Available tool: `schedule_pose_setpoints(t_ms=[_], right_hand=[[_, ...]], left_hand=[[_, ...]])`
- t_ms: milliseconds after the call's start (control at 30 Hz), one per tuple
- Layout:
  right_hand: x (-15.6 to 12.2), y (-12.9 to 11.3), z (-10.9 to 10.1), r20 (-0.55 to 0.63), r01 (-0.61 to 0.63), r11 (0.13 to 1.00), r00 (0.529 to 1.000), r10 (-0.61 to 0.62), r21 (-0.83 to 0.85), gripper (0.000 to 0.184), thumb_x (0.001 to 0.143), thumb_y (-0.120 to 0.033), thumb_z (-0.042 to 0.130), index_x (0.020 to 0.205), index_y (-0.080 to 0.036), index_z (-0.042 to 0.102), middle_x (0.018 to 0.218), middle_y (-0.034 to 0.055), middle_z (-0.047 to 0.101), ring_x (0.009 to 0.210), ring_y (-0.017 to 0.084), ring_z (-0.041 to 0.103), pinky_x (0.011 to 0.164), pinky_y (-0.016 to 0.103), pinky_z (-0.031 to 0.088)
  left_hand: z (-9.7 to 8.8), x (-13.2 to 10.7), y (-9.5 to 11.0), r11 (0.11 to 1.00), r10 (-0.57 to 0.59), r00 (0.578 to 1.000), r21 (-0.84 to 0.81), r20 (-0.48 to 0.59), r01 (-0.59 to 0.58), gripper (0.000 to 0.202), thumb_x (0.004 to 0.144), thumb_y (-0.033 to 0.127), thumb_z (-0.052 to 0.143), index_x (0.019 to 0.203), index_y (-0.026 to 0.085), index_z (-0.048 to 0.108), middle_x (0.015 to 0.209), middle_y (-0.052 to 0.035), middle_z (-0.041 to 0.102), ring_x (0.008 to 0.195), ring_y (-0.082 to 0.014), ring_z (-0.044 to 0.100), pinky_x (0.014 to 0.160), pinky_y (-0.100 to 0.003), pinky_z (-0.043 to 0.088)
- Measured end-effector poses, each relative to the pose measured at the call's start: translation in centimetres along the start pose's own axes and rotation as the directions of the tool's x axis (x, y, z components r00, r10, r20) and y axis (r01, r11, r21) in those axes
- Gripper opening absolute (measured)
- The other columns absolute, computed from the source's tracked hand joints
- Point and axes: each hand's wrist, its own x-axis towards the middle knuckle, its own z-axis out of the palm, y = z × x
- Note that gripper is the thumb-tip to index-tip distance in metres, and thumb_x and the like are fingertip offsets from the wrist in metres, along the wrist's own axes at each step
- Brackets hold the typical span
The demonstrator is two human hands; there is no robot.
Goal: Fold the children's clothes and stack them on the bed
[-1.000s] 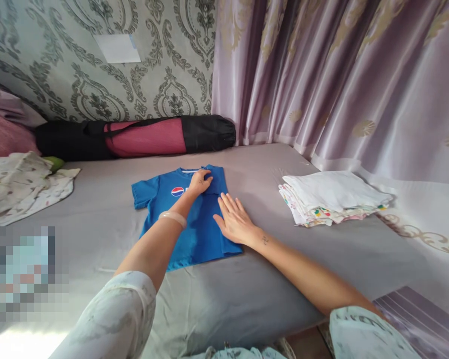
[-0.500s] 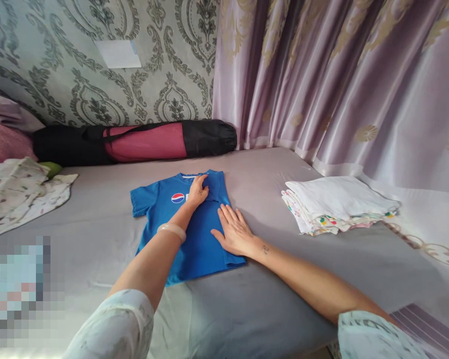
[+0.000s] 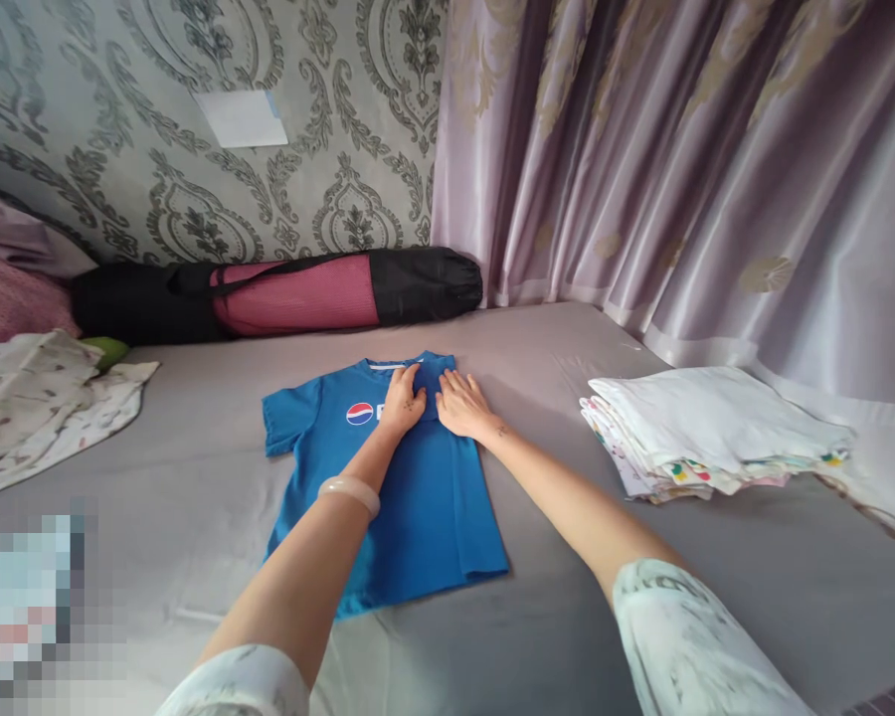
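A blue T-shirt (image 3: 410, 497) lies on the grey bed sheet (image 3: 194, 428), with a round red, white and blue logo left of its middle. Its right side is folded inward, the right sleeve lying over the chest; the left sleeve is spread out. My left hand (image 3: 405, 400) rests on the shirt just below the collar, fingers pointing away from me and covering part of the white print. Beside it, my right hand (image 3: 463, 403) lies flat on the folded shoulder edge with its fingers stretched out. Neither hand grips the cloth visibly.
A stack of folded white clothes (image 3: 716, 423) sits on the right, by the purple curtain (image 3: 552, 159). Along the wall lies a long black and pink bag (image 3: 298, 293). Patterned pale cloth (image 3: 37, 408) is heaped at the left; a blurred patch covers the lower left.
My right hand has slid up the folded edge from the shirt's middle to the shoulder, beside my left hand. My left hand stays near the collar. The view has shifted slightly.
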Motion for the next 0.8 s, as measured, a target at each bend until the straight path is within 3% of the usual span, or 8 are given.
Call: schedule_pose_setpoints(t_ms=[200, 400, 533, 633, 800], right_hand=[[3.3, 1.1, 0.7, 0.035, -0.051, 0.999, 0.998, 0.051, -0.006, 0.062, 0.1, -0.035, 0.019, 0.152, -0.003, 0.029, 0.161, 0.0152, 0.022, 0.149, 0.026, 0.016, 0.12, 0.047, 0.007], [4.8, 1.7, 1.5, -0.014, -0.092, 0.996, 0.996, 0.091, -0.019, 0.063, 0.101, -0.037, 0.019, 0.153, -0.002, 0.024, 0.161, 0.0159, 0.021, 0.149, 0.028, 0.016, 0.12, 0.048, 0.007], [4.7, 1.6, 1.5, -0.027, -0.094, 0.996, 0.995, 0.094, 0.004, 0.063, 0.101, -0.038, 0.02, 0.153, -0.002, 0.025, 0.161, 0.0146, 0.021, 0.149, 0.027, 0.016, 0.12, 0.049, 0.008], [4.1, 1.2, 0.8, -0.039, -0.088, 0.996, 0.995, 0.088, 0.008, 0.062, 0.101, -0.037, 0.019, 0.153, -0.002, 0.025, 0.161, 0.0145, 0.02, 0.149, 0.027, 0.014, 0.12, 0.049, 0.006], [1.9, -0.8, 0.3, -0.016, 0.042, 0.999, 0.999, -0.042, -0.006, 0.063, 0.101, -0.036, 0.022, 0.153, 0.0, 0.023, 0.162, 0.0152, 0.018, 0.15, 0.025, 0.012, 0.121, 0.043, 0.006]], left_hand=[[0.4, -0.1, -0.3, 1.0, 0.006, 1.0, -0.003, -0.01, -0.006, 0.054, 0.078, 0.014, 0.054, 0.132, 0.016, 0.051, 0.12, -0.0146, 0.056, 0.111, -0.0271, 0.059, 0.098, -0.042, 0.05], [0.6, -0.1, -0.4, 1.0, -0.012, 1.0, 0.005, -0.022, 0.012, 0.055, 0.078, 0.014, 0.054, 0.133, 0.014, 0.051, 0.123, -0.016, 0.054, 0.115, -0.0286, 0.057, 0.101, -0.044, 0.048], [0.5, -0.1, -0.5, 1.0, -0.007, 1.0, -0.007, -0.028, 0.007, 0.053, 0.078, 0.013, 0.053, 0.131, 0.013, 0.052, 0.122, -0.0167, 0.053, 0.116, -0.0291, 0.055, 0.101, -0.045, 0.047], [0.4, 0.0, -0.7, 0.999, -0.026, 0.995, -0.035, -0.098, 0.023, 0.05, 0.078, 0.013, 0.052, 0.128, 0.014, 0.053, 0.124, -0.0159, 0.05, 0.117, -0.0283, 0.053, 0.103, -0.045, 0.045], [0.2, 0.0, -1.3, 0.985, -0.109, 0.976, -0.149, -0.186, 0.082, 0.048, 0.079, 0.011, 0.044, 0.126, 0.016, 0.051, 0.126, -0.0145, 0.046, 0.114, -0.025, 0.054, 0.101, -0.043, 0.046]])
